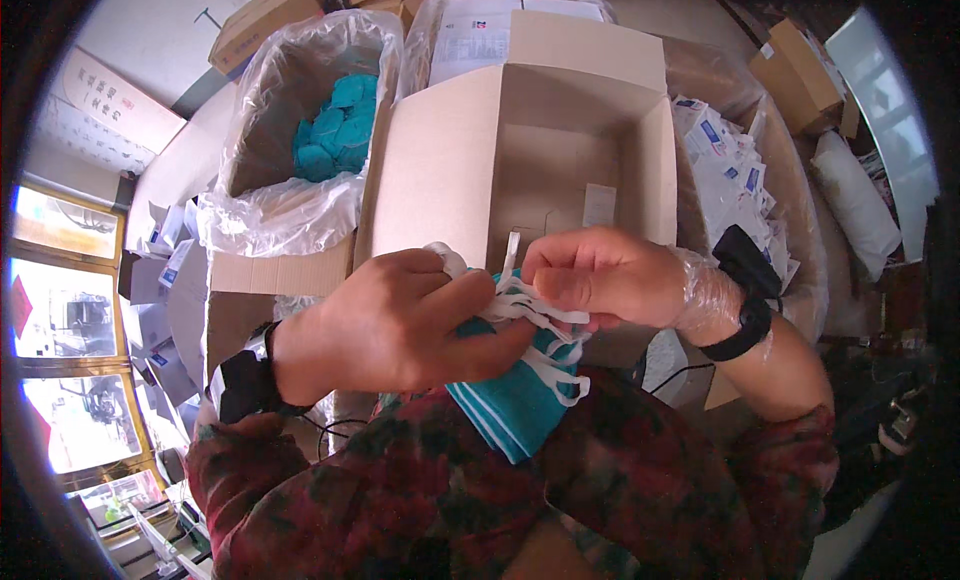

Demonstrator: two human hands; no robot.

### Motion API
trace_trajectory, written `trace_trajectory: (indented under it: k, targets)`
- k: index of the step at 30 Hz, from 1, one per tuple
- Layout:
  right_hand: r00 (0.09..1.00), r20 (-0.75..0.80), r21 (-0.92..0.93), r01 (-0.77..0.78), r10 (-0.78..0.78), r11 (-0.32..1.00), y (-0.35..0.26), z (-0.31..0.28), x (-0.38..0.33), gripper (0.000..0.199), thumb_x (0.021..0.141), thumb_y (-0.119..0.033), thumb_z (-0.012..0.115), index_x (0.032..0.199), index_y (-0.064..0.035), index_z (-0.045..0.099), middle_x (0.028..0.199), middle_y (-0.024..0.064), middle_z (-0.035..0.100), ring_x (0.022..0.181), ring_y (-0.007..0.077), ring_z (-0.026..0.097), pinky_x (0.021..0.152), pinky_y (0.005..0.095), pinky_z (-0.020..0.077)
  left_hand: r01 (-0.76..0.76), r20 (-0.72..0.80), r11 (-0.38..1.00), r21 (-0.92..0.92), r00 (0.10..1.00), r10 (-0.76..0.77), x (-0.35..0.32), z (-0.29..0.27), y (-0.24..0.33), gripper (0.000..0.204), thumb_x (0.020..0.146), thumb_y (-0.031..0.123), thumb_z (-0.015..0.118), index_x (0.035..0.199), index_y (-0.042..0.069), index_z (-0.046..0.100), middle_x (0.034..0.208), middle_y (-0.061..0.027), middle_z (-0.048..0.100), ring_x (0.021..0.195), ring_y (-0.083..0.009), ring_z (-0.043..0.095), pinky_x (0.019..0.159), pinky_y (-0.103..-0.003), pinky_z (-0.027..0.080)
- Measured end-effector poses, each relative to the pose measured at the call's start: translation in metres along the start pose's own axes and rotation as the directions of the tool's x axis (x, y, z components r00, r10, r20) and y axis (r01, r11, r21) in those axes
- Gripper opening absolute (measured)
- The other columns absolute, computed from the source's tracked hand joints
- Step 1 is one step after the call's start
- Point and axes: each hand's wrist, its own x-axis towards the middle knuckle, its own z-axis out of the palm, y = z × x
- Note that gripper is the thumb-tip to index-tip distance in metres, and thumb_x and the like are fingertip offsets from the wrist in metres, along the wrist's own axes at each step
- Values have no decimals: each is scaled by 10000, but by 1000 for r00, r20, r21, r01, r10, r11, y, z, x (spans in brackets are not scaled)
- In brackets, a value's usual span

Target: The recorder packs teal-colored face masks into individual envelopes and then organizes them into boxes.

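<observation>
Window (80,315) at far left was washed out and cut off by the dark rim. An open cardboard box (575,130) stood ahead, its near end partly hidden by 2 arms. Teal cloth bundle (518,412) hung at the person's front, below the hands, upper end covered. Left hand (395,325) had its fingers curled on the bundle's white straps (572,388), tips hidden; right hand (610,280) pinched the straps too. Strap count was too tangled to make out.
</observation>
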Motion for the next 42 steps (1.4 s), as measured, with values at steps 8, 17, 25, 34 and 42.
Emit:
trace_trajectory:
  k: [8, 17, 25, 34, 42]
  targets:
    - [986, 71, -457, 168, -153, 873, 0, -4, 4, 194, 943, -194, 619, 1036, -38, 549, 849, -35, 557, 745, 34, 523, 666, 217, 457, 30, 51, 1000, -5, 998, -30, 2, -2, 4, 386, 641, 179, 653, 1026, 158, 636, 725, -4, 454, 540, -122, 520, 488, -257, 450]
    - [991, 2, -461, 119, -133, 880, -3, -2, 1, 199, 937, -200, 559, 1010, -15, 571, 894, 113, 642, 856, 177, 616, 746, 347, 486, 10, 95, 999, -47, 995, -5, 6, -3, 5, 409, 630, 214, 676, 1036, 170, 695, 850, -83, 592, 595, -137, 589, 500, -275, 475]
    - [970, -29, -838, 109, -243, 535, -20, 13, -22, 250, 941, -267, 533, 885, -23, 530, 737, 211, 618, 737, 431, 622, 655, 499, 491, 48, 41, 997, -61, 998, -45, 2, -9, 5, 448, 639, 173, 642, 1076, 79, 610, 721, -10, 478, 558, -138, 563, 528, -272, 481]
    - [992, 3, -794, 78, -124, 603, -33, 30, -74, 208, 956, -256, 530, 897, -58, 506, 657, 175, 583, 625, 381, 617, 537, 469, 471, 147, -14, 984, -104, 989, -149, -15, -10, 10, 449, 631, 151, 690, 1050, 14, 605, 733, -33, 571, 534, -153, 585, 478, -285, 467]
    - [994, -89, -644, -101, 57, 758, -28, 24, -131, 170, 966, -226, 529, 933, -62, 560, 637, 110, 547, 561, 283, 601, 533, 379, 465, 218, 25, 976, 1, 976, -218, -49, -22, -1, 427, 600, 115, 715, 1011, 38, 628, 706, -23, 570, 591, -178, 610, 523, -291, 503]
